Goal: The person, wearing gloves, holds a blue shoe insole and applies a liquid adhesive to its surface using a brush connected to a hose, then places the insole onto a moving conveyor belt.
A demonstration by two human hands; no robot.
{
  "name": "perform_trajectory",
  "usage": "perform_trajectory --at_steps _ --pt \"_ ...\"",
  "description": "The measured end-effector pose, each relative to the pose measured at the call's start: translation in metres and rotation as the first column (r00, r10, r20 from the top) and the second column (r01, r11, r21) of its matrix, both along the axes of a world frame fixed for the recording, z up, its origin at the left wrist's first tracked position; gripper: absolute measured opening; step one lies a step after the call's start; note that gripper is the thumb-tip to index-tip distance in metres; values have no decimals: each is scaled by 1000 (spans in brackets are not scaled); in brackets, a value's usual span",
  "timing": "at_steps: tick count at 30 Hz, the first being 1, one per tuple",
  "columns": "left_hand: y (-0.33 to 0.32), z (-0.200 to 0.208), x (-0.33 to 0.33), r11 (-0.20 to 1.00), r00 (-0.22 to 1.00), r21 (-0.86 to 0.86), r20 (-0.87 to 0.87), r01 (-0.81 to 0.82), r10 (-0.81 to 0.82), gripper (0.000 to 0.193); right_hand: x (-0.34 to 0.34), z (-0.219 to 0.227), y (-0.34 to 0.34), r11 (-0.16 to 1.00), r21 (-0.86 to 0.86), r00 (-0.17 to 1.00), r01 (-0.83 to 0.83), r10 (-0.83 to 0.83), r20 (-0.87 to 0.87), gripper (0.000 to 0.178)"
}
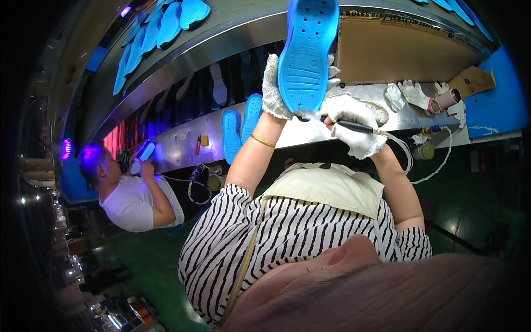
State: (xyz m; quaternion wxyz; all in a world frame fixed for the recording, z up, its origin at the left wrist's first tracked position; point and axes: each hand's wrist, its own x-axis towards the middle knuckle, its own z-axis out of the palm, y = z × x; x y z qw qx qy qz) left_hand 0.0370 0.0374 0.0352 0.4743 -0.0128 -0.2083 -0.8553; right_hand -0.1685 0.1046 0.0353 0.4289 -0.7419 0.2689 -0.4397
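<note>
A bright blue shoe sole (308, 61) with small holes near its toe stands upright in my gloved left hand (273, 91), whose fingers wrap round its sides. In the white knitted glove of my right hand (357, 126) is a black-handled brush (354, 127) with a pale hose trailing from it. The brush tip lies close to the sole's lower end; I cannot tell whether it touches. Two more blue soles, one in front (231, 133) and one behind (252, 115), lean together on the metal bench left of my left forearm. A pale shoe part (379, 112) lies behind my right hand.
A cardboard sheet (404, 50) stands behind the metal bench (177, 146). To the right are loose white gloves (412, 94), a spool (448, 98) and a can (424, 151). Blue soles (168, 25) ride on the far belt. At left, a co-worker (135, 193) holds a sole.
</note>
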Motion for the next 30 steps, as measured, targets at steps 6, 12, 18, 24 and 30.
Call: perform_trajectory --at_steps 6,12,18,24,30 --pt "-3 9 7 996 990 -59 127 62 -54 89 -5 1 5 974 210 995 -82 68 73 19" --pt "-3 21 1 998 918 65 396 -24 -3 75 4 6 -12 990 -141 989 -8 29 148 22" --pt "-15 19 3 984 728 159 684 -79 -52 60 9 3 -12 997 -24 997 -70 70 16 21" --pt "-17 10 0 979 610 171 765 114 -205 55 -15 25 -23 955 265 972 -132 177 -152 18" --pt "-15 18 -6 990 513 70 849 124 -125 53 -22 27 -24 965 244 988 -101 126 -93 16"
